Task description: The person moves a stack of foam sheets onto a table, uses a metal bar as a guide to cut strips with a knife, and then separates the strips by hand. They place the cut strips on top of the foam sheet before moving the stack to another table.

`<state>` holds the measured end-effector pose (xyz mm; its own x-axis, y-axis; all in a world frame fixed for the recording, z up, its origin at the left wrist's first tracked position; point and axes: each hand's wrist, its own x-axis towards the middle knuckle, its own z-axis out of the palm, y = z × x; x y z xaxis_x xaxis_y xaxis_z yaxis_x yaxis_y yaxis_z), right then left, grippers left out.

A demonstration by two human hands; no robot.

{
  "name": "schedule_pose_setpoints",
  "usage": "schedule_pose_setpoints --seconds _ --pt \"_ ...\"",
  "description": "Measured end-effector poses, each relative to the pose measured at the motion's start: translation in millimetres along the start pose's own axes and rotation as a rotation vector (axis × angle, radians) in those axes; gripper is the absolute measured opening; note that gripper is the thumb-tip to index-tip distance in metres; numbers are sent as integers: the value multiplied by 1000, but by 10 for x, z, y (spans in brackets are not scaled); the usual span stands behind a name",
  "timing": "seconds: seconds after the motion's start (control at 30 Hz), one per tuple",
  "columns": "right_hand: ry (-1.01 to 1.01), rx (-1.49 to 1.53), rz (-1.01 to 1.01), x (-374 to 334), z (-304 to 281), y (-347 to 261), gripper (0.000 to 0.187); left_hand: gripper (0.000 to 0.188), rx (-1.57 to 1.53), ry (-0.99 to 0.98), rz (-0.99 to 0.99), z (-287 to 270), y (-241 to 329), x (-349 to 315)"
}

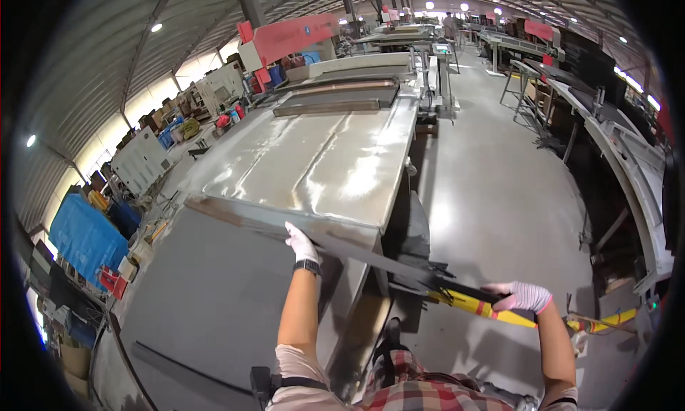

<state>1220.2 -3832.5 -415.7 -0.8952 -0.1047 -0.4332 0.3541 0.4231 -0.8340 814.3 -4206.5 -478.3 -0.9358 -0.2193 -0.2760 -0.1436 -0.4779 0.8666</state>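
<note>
Long dark strips [364, 255] stretch from the table's edge out over the aisle at my right. My left hand [303, 247], in a pale glove with a dark wrist band above it, is closed around them near the seam of the table. My right hand [524, 297], in a striped glove, grips their far right end; the fingers there are partly hidden. Below my left hand lies a wide dark grey sheet [214, 275], with a narrow black strip [189, 368] along its near part. Beyond the sheet is a shiny metal bed [325, 161].
Dark offcuts [410, 232] hang and heap beside the bed's right side. A yellow bar with red marks [485, 310] lies low beneath my right hand. A red machine arm [296, 40] stands behind. Another long bench [606, 147] curves along the right; a blue cover [89, 236] is at left.
</note>
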Motion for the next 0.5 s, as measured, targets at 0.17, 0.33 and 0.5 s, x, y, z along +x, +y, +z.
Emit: schedule_pose_setpoints --seconds 0.17,0.33,0.5 --pt "-86 94 35 931 -256 -206 70 85 227 331 209 10 -276 857" --pt "-91 170 97 1240 -476 -360 74 82 171 295 234 127 -399 1185" --pt "-123 352 201 1537 -699 -820 77 85 253 374 189 353 -361 1442"
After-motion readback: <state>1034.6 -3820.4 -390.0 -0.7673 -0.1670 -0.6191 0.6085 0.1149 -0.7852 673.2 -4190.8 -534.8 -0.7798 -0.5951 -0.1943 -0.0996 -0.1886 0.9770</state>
